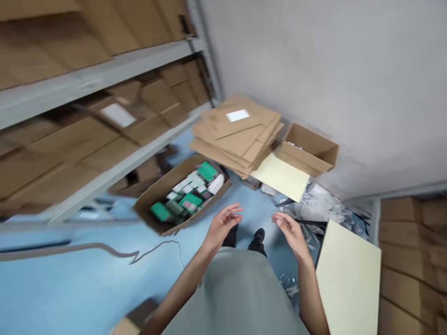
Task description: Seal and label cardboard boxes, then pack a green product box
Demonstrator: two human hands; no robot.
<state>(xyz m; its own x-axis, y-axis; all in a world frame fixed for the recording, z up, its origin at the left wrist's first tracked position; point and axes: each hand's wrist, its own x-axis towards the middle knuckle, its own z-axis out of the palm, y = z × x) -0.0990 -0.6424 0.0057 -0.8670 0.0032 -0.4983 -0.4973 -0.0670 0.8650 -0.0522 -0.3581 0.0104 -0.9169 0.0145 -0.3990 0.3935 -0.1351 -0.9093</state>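
My left hand point(223, 224) hovers in front of my body with its fingers curved and apart, holding nothing. Across a gap, my right hand point(288, 229) is likewise held in the air, fingers loosely spread and bare. Nearest to the left hand is an open cardboard box point(167, 231) on the floor, filled with green and white small boxes point(191, 201). Beyond both hands lies a stack of flattened cardboard point(240, 135) with a white label point(238, 115) on top. A pale yellow board point(282, 176) sticks out beside the stack.
Metal shelving point(104, 70) packed with cartons runs along the left. An open carton point(310, 149) stands by the wall. Plastic scraps point(319, 204) lie on the blue floor at the right, near a pale yellow panel point(349, 279). A cable point(104, 247) crosses the floor at left.
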